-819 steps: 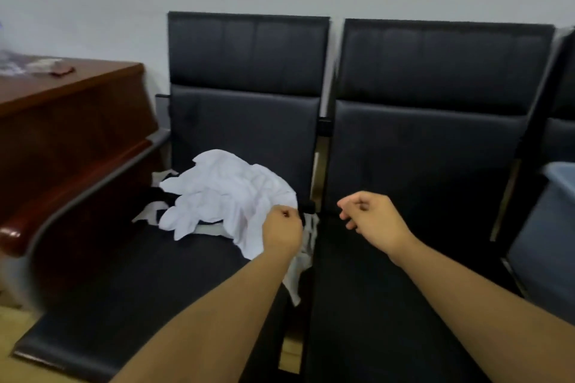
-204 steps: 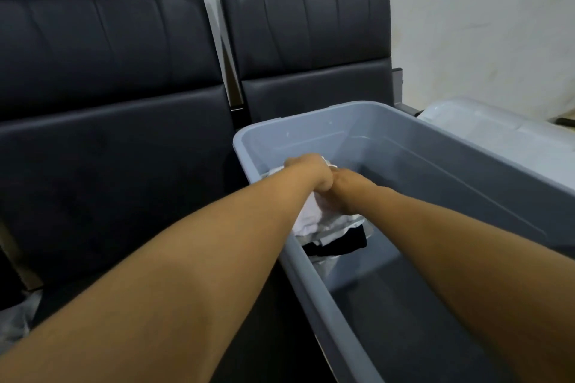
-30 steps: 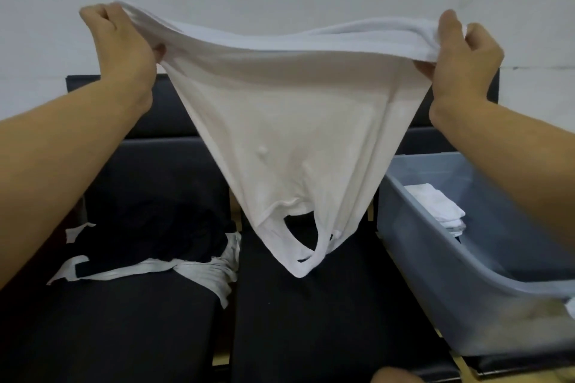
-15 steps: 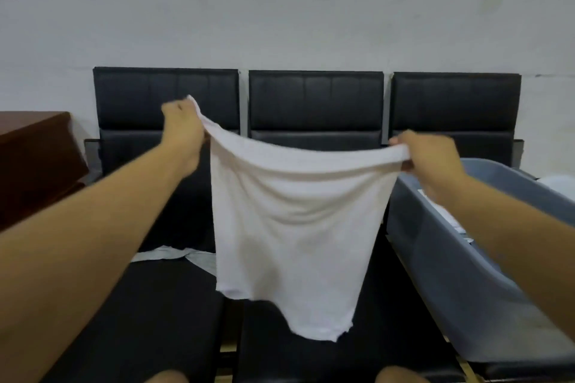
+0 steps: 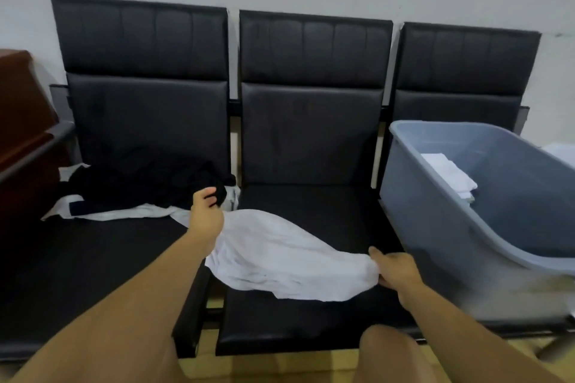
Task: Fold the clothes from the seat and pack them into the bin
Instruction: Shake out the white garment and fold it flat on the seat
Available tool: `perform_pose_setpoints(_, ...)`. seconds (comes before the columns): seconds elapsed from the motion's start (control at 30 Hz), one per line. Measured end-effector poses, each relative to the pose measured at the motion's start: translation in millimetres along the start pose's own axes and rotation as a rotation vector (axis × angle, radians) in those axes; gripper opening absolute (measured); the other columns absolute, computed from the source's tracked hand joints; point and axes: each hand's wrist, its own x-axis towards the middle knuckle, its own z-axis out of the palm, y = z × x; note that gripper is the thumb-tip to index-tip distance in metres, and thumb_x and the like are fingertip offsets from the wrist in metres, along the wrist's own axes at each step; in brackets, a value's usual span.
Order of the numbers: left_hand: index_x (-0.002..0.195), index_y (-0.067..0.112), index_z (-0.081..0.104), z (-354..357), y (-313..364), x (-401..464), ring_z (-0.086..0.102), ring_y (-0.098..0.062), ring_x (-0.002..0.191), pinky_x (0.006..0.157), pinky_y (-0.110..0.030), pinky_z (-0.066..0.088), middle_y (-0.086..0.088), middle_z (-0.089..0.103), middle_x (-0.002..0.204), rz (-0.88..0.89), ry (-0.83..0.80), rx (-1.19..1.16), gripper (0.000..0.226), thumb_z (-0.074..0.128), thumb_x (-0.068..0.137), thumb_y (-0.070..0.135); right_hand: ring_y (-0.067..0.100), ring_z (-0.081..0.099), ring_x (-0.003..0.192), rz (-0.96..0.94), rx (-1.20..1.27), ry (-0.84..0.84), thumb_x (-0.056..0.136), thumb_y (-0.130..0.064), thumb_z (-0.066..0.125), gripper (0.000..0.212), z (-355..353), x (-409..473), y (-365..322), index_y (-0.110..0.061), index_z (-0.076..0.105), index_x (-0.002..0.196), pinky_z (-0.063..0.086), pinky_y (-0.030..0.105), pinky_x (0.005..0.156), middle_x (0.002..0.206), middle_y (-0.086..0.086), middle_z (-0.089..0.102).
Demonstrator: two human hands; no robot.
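Note:
A white garment (image 5: 286, 258) lies spread across the middle black seat (image 5: 311, 199). My left hand (image 5: 205, 211) grips its far left corner near the gap between the seats. My right hand (image 5: 393, 272) pinches its near right corner by the seat's front. A pile of black and white clothes (image 5: 140, 190) lies on the left seat (image 5: 77, 258). The grey bin (image 5: 466, 227) stands tilted on the right seat, with a folded white garment (image 5: 448, 174) inside.
The three black seats stand in a row against a white wall. A brown wooden cabinet (image 5: 18, 121) stands at the far left. My knees (image 5: 392, 351) show at the bottom edge, close to the seat front. A pale lid (image 5: 560, 152) lies behind the bin.
Both hands have come down from chest height. The white garment, which hung in the air between them, now lies on the middle seat.

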Motion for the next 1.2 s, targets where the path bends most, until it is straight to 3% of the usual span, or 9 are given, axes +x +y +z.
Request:
perform_pose_setpoints(0.13,0.144,0.018,0.041,-8,-43,-2,0.045,-0.028,0.127,0.096,-0.039,0.044,-0.013,0.035,0.149,-0.029,-0.101,0.209,0.058,0.041,0.093,-0.010,0.021,0.055,0.062,-0.059,-0.498,-0.056,0.092,-0.042,0.067,0.047,-4,11,27,-0.011,0.051,0.061,0.041,0.030,0.057,0.064,0.004,0.057)
perform_pose_setpoints(0.33,0.148,0.016,0.036,-8,-71,-3,0.043,-0.027,0.110,0.093,-0.035,0.042,-0.016,0.023,0.151,-0.131,-0.108,0.413,0.060,0.036,0.094,-0.009,0.031,0.057,0.113,-0.165,-1.005,0.046,0.088,-0.052,0.065,0.045,12,13,30,-0.013,0.062,0.109,0.051,0.039,0.093,0.121,0.011,0.061)
perform_pose_setpoints(0.5,0.147,0.010,0.033,4,-83,-13,0.041,-0.044,0.125,0.100,-0.045,0.041,-0.022,0.023,0.150,-0.327,0.146,0.452,0.057,0.052,0.093,0.003,0.025,0.052,0.115,-0.489,-0.748,-0.024,0.094,-0.035,0.066,0.025,61,11,12,-0.022,0.061,0.114,0.047,0.036,0.095,0.121,0.003,0.057)
perform_pose_setpoints(0.67,0.138,-0.002,0.037,30,-89,-53,0.037,-0.048,0.130,0.109,-0.051,0.034,-0.030,0.034,0.144,-0.456,0.445,0.349,0.062,0.068,0.087,0.011,0.019,0.051,0.125,-0.554,-0.681,-0.146,0.096,-0.036,0.066,0.040,112,19,-15,-0.023,0.056,0.133,0.047,0.035,0.102,0.133,-0.003,0.058)
perform_pose_setpoints(0.73,0.134,-0.003,0.041,46,-97,-67,0.051,-0.046,0.120,0.103,-0.048,0.045,-0.026,0.048,0.135,-0.544,0.371,0.206,0.059,0.071,0.089,0.020,0.020,0.050,0.127,-0.579,-0.742,-0.165,0.097,-0.037,0.064,0.043,128,26,-25,-0.023,0.054,0.136,0.047,0.035,0.103,0.133,-0.003,0.060)
perform_pose_setpoints(0.8,0.116,-0.005,0.060,62,-102,-78,0.070,-0.037,0.092,0.091,-0.047,0.058,-0.017,0.072,0.103,-0.632,0.176,0.077,0.050,0.074,0.088,0.034,0.020,0.051,0.125,-0.592,-0.835,-0.181,0.097,-0.038,0.064,0.044,140,32,-32,-0.024,0.054,0.137,0.047,0.035,0.101,0.130,-0.001,0.064)
perform_pose_setpoints(0.9,0.091,-0.005,0.068,84,-100,-94,0.074,-0.030,0.063,0.071,-0.046,0.064,-0.014,0.074,0.067,-0.749,-0.020,-0.063,0.041,0.079,0.086,0.034,0.022,0.056,0.117,-0.567,-0.920,-0.195,0.094,-0.037,0.065,0.042,150,39,-35,-0.026,0.059,0.134,0.051,0.035,0.094,0.122,0.003,0.066)
perform_pose_setpoints(1.07,0.079,0.003,0.067,102,-102,-107,0.074,-0.025,0.060,0.071,-0.043,0.064,-0.010,0.074,0.072,-0.726,0.102,-0.068,0.032,0.074,0.091,0.032,0.022,0.064,0.111,-0.570,-0.898,-0.247,0.096,-0.036,0.063,0.033,149,44,-35,-0.029,0.067,0.128,0.054,0.032,0.087,0.122,0.000,0.068)
perform_pose_setpoints(1.2,0.084,0.008,0.066,101,-108,-114,0.072,-0.023,0.062,0.073,-0.044,0.064,-0.007,0.073,0.069,-0.623,0.216,-0.003,0.029,0.068,0.095,0.035,0.022,0.067,0.094,-0.576,-0.814,-0.171,0.095,-0.032,0.062,0.014,135,41,-48,-0.028,0.071,0.106,0.057,0.036,0.081,0.101,-0.001,0.071)
